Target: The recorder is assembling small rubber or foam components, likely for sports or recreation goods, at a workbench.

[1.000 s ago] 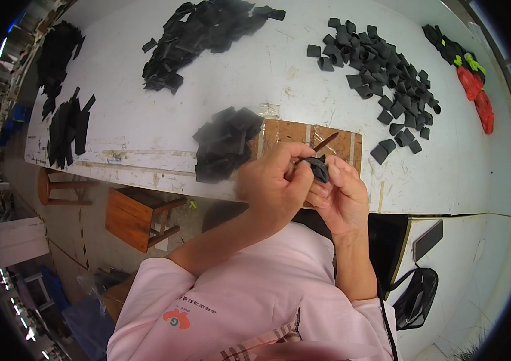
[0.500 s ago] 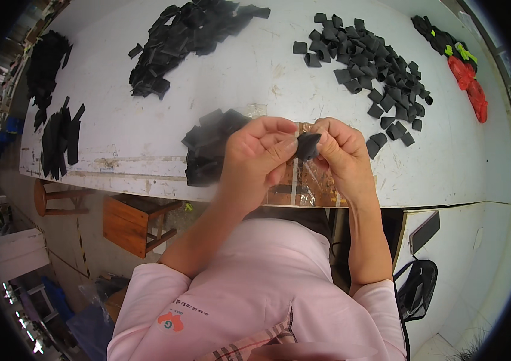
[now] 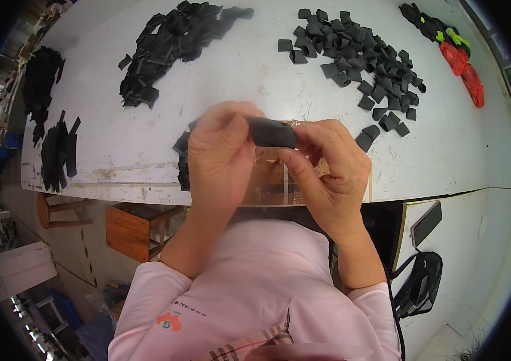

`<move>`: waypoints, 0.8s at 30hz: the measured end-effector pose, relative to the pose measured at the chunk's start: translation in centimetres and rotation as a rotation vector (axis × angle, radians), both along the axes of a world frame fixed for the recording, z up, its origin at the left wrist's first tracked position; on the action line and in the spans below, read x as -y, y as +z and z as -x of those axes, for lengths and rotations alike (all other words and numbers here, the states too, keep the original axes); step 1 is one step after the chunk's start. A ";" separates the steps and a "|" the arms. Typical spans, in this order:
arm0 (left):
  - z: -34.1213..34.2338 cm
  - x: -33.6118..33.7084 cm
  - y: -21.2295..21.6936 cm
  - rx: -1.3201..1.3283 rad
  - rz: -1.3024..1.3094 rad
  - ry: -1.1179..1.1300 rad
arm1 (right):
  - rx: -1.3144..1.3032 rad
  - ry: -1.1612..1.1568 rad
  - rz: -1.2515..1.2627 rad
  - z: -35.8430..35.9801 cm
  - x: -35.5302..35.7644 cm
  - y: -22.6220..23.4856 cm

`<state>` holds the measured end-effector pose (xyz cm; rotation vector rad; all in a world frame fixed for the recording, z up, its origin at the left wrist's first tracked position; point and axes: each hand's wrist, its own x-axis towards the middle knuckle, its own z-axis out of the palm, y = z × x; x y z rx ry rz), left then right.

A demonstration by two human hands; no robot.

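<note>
A short black fabric tube (image 3: 272, 132) is stretched level between my two hands above the near edge of the table. Its left end is gripped by my left hand (image 3: 222, 150), with the thumb lying over the cloth. Fingers of my right hand (image 3: 336, 171) close around the right end, the thumb below its lower edge. Just beyond and beside my left hand is a pile of black cloth pieces (image 3: 182, 157), mostly hidden by that hand. Under my hands lies a brown taped patch (image 3: 270, 174) on the tabletop.
The white table (image 3: 255, 78) carries a heap of flat black pieces (image 3: 174, 42) at far left-centre and many loose black tubes (image 3: 363, 60) at far right. Black strips (image 3: 58, 156) lie on the left. A red plastic bag (image 3: 463, 66) sits at far right; a wooden stool (image 3: 128, 231) stands below.
The black tube has turned from end-on to lengthwise and moved left and slightly up. My left hand has shifted left, further over the near pile. My head view has shifted slightly.
</note>
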<state>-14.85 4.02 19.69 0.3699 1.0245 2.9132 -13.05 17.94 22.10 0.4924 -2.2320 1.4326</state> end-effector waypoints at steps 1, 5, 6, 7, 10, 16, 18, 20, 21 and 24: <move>-0.2 0.0 0.0 0.027 0.028 0.008 | 0.020 -0.014 0.011 -0.1 0.1 0.1; -0.3 0.1 -1.1 -0.030 0.059 0.044 | -0.093 -0.042 -0.092 0.3 -0.3 -0.5; -0.3 0.3 -1.4 -0.058 0.091 0.032 | -0.091 -0.039 -0.092 0.3 -0.3 -0.8; -0.2 0.4 -1.5 -0.087 0.122 0.014 | -0.142 -0.052 -0.144 0.2 -0.4 -1.2; -0.3 0.3 -1.3 -0.130 0.249 0.021 | -0.240 -0.095 -0.184 0.2 -0.5 -2.9; 1.0 1.2 0.9 -0.423 0.886 0.085 | -0.013 -0.008 -0.056 -0.3 -0.5 -0.9; 0.8 1.1 1.1 -0.321 0.844 0.057 | 0.201 0.069 0.060 -0.3 -0.6 -0.2; 1.0 1.1 0.6 -0.304 0.674 0.039 | 0.083 0.070 -0.122 0.0 -0.7 -0.1; 1.1 1.0 0.5 -0.295 0.676 0.038 | 0.091 0.074 -0.121 0.2 -0.6 -0.4; 0.9 0.9 -0.2 -0.326 0.738 0.094 | -0.121 -0.021 -0.198 0.4 -0.2 -1.7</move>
